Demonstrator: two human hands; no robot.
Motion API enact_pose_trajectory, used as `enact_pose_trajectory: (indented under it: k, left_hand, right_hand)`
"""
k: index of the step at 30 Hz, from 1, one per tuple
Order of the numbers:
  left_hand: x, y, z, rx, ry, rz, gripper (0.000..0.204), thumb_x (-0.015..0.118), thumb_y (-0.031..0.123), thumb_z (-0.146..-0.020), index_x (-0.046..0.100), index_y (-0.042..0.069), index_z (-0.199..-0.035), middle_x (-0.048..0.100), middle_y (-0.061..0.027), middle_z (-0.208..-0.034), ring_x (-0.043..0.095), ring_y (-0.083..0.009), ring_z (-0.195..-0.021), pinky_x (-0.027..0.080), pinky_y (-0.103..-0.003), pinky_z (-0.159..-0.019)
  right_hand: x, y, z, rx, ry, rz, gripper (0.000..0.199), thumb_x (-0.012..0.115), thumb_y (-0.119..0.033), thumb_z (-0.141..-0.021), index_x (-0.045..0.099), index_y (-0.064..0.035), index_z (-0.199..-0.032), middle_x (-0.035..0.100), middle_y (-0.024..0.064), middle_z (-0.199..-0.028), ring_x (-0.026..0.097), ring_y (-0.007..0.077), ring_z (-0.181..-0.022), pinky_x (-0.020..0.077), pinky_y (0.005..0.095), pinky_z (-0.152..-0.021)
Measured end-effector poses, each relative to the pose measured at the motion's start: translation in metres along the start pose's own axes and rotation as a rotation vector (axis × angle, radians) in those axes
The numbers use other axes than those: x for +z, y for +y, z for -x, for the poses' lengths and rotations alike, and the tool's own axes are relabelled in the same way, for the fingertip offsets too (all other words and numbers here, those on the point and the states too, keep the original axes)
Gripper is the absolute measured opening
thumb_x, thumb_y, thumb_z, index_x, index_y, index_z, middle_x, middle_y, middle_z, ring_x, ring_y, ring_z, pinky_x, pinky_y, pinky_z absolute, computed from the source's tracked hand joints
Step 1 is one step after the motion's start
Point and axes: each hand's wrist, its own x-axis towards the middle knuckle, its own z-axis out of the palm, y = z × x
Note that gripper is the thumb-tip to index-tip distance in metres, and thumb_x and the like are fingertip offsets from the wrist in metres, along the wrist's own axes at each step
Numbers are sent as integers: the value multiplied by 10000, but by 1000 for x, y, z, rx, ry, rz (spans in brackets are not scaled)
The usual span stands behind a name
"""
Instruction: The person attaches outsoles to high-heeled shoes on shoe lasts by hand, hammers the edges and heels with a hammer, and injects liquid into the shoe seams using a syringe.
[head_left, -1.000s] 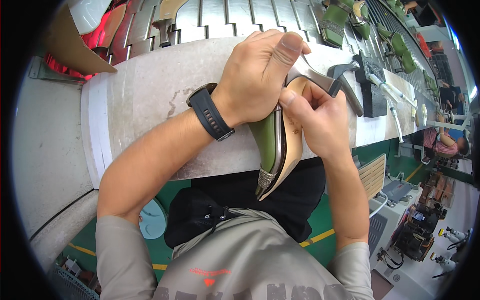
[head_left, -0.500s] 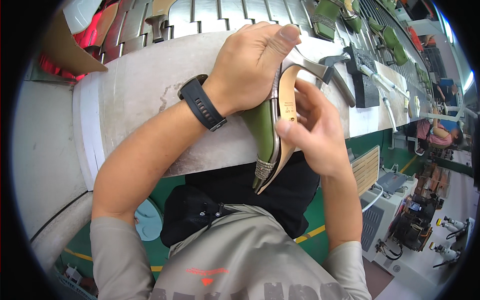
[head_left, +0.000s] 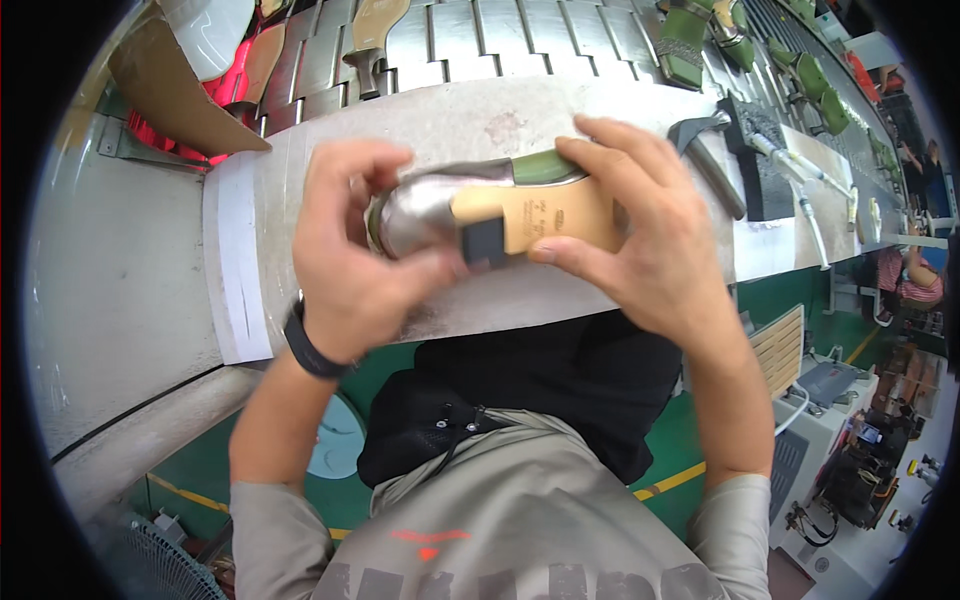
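The green-and-silver heeled shoe [head_left: 505, 207] over the bench [head_left: 450, 125] could drop if the right hand [head_left: 662, 235], fingers pinching its forepart, slackens while the left hand [head_left: 350, 260], fingers blurred and curved around its heel end, has uncertain contact.

Green and silver shoe [head_left: 428, 207] — tan sole [head_left: 528, 218], blurred heel tip [head_left: 483, 243] perhaps black

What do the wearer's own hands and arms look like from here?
The left hand and right hand are ungloved. A black wristband circles the left wrist; the right wrist is bare. Grey sleeves end near the elbows. Motion blur hides finer detail.
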Motion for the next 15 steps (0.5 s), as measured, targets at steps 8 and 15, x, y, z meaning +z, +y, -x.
enact_pose_trajectory:
  k: [8, 15]
  left_hand:
    - [17, 24, 17, 152, -279, -258, 747, 966, 175, -718, 657, -6, -1374, 612, -257, -1477, 655, -384, -1310, 532, -436, -1091]
    - [23, 21, 22, 174, -271, -265, 719, 964, 248, -768, 663, 1, -1373, 612, -275, -1479, 633, -412, -1342, 520, -462, -1103]
  right_hand:
    - [4, 25, 4, -203, -9, 35, 745, 936, -408, -683, 726, -76, -1316, 645, 151, -1409, 565, 395, -1346, 444, 537, -1125]
    - [12, 28, 6, -215, 23, 50, 702, 906, -435, -716, 743, -96, -1309, 661, 124, -1396, 569, 394, -1335, 412, 552, -1145]
